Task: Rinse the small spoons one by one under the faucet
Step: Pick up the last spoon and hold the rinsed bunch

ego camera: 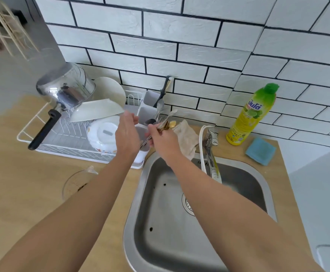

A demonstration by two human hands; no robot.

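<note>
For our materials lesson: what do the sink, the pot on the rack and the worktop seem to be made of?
Sink: brushed stainless steel, judging by its dull grey sheen. Pot: polished metal, probably steel, with mirror reflections; its black handle looks like plastic. Worktop: pale wood or wood-look laminate; the picture cannot settle which.
</note>
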